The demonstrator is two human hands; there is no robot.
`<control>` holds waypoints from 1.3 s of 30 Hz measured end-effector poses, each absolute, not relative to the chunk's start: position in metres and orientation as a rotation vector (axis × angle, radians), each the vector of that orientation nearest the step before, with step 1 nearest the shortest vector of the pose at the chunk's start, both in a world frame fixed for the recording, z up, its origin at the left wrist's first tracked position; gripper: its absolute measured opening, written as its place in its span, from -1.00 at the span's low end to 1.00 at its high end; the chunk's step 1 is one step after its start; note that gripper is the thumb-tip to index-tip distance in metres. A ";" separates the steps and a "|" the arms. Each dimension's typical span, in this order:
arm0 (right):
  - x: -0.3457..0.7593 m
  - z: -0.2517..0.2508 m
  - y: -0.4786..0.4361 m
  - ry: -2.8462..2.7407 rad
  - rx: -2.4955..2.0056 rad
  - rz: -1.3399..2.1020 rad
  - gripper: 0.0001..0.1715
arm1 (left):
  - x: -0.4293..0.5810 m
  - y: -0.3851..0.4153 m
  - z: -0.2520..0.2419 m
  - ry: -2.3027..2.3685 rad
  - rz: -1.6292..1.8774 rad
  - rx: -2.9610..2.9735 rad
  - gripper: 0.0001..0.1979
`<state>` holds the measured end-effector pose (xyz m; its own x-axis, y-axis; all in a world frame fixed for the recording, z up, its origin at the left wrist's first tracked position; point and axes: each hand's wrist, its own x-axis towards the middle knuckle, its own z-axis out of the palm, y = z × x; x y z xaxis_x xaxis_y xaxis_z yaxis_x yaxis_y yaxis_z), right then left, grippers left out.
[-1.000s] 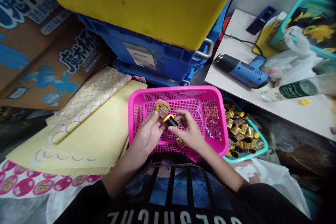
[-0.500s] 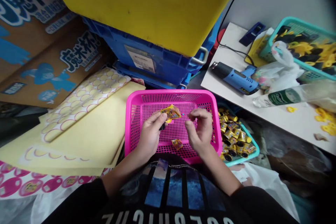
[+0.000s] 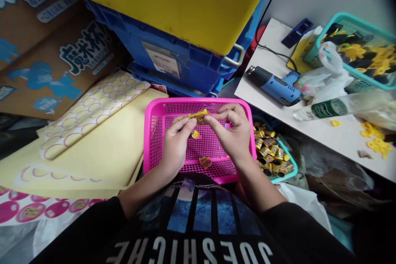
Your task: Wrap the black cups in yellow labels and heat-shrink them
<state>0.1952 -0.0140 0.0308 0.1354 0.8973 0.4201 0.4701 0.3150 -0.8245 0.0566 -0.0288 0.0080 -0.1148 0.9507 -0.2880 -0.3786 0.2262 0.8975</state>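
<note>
Having closed in since the earlier frame, the right hand (image 3: 233, 134) is pinching the yellow printed wrapper (image 3: 199, 116) at its right end, the left hand (image 3: 175, 144) at its left, over the pink mesh basket (image 3: 147, 140).

On the far left we see cardboard cartons (image 3: 51, 75) printed in blue and white. Nearer on the left lie a folded sheet of pale circles (image 3: 93, 109), a larger yellow sheet (image 3: 105, 140) beneath it and a sheet of pink round stickers (image 3: 40, 207). In the far middle we have a blue crate (image 3: 193, 70) with a white label (image 3: 162, 60), below a yellow container (image 3: 173, 4). To our right, a white table (image 3: 328, 136) bears a blue-and-black heat gun (image 3: 275, 85), a crumpled plastic bag (image 3: 328, 75) and a green-labelled clear bottle (image 3: 326, 109) on its side.
</note>
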 end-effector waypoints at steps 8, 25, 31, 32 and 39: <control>0.200 0.027 -0.016 -1.677 -1.242 0.575 -0.88 | 0.052 -0.022 0.009 0.980 1.144 0.505 -0.59; 0.223 -0.005 -0.002 -1.415 -1.232 1.201 -0.76 | 0.028 -0.036 0.007 0.931 1.029 0.480 -0.64; 0.219 -0.006 -0.005 -1.342 -1.191 1.374 -0.77 | 0.029 -0.043 0.006 0.898 1.011 0.513 -0.63; 0.219 -0.006 -0.006 -1.328 -1.175 1.401 -0.77 | 0.030 -0.043 0.006 0.910 1.010 0.556 -0.60; 0.221 -0.004 -0.010 -1.418 -1.123 1.498 -0.74 | 0.030 -0.040 -0.001 0.908 0.923 0.650 -0.59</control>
<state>0.2214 -0.0096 -0.0037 -0.3126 0.9458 -0.0885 0.0367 -0.0810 -0.9960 0.0302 -0.0397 -0.0005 0.2988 0.8791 -0.3712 -0.3854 0.4671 0.7958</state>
